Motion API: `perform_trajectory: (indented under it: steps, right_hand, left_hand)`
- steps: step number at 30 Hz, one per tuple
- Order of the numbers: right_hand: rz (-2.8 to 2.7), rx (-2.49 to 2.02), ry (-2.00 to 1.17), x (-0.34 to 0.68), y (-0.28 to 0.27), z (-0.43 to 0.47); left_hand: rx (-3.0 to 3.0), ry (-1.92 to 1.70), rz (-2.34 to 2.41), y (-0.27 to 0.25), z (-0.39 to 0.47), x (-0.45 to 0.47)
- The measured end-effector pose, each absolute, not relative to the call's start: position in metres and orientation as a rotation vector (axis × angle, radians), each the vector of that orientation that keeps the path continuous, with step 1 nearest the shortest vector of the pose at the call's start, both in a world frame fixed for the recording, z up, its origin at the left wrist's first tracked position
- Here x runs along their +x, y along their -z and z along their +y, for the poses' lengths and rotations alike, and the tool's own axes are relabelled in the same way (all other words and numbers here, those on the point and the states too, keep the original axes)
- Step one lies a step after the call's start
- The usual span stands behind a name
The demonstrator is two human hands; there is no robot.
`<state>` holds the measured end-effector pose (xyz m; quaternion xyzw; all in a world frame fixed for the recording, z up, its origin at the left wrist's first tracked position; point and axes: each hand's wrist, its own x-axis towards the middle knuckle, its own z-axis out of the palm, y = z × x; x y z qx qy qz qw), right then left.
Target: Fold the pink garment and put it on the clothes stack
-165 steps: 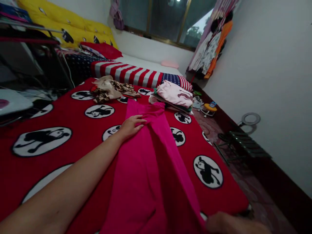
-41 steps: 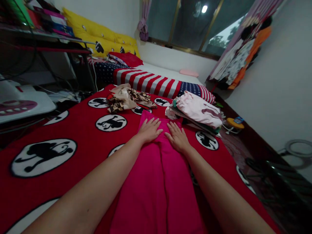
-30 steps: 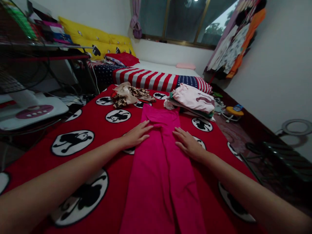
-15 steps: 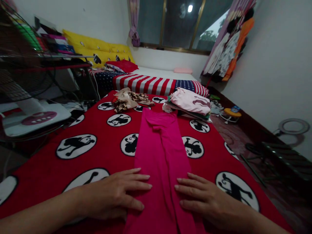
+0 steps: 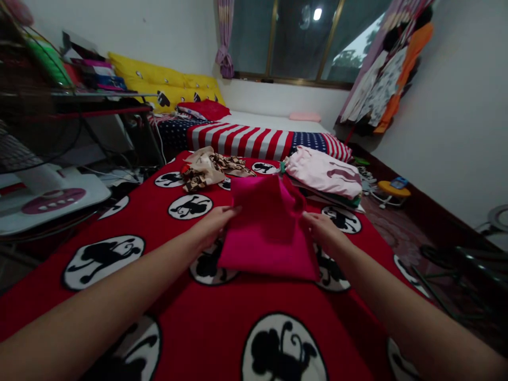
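A bright pink garment, folded over on itself, lies in the middle of the red blanket. My left hand pinches its left edge near the far end. On the opposite side, my right hand grips the right edge, where the cloth bunches up and lifts a little. The fold nearest me makes a straight edge across the blanket. Whether it is a top or trousers I cannot tell.
Beyond the garment, a crumpled beige and brown patterned cloth lies at left. A stack of folded clothes with a pale pink shirt on top sits at right. A fan base stands left of the blanket, a small yellow stool right.
The garment's near part has been folded away from me, so its long strip is now a short block. Both hands moved forward, from lying flat on it to gripping its edges.
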<state>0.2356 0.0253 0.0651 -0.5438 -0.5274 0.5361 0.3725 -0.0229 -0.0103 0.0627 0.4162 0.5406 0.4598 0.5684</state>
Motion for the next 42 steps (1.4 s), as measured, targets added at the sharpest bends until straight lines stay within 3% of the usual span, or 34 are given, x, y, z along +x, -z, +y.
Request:
perform_trajectory:
  steps: [6,12,20,26,29,35,42]
  right_hand:
    - [-1.483,-1.396,-1.151,0.257,-0.025,0.000]
    - [-1.859,-1.315,-0.923,0.251,-0.027,-0.023]
    - [-1.717,-1.287,-1.187,0.253,-0.074,-0.053]
    - [-2.093,-1.224,-1.389,0.300,-0.054,-0.159]
    - [-2.304,-1.263,-1.092,0.314,-0.064,-0.153]
    - [-2.264,-1.284,-0.603,0.239,-0.113,-0.066]
    - [-2.429,-1.279,-0.091,0.148,-0.069,-0.007]
  left_hand:
    - [0.839,-1.024,1.247,-0.038,-0.037,-0.037]
    - [0.975,-1.037,1.163,-0.035,-0.053,-0.025]
    - [1.198,-1.038,1.221,-0.096,-0.078,-0.025]
    - [1.391,-0.424,1.204,-0.090,-0.187,-0.047]
    - [1.478,-0.296,1.273,-0.090,-0.187,-0.061]
    - [1.884,-0.455,1.703,-0.089,-0.096,-0.067]
    - [2.016,-0.508,2.073,-0.057,-0.052,-0.044]
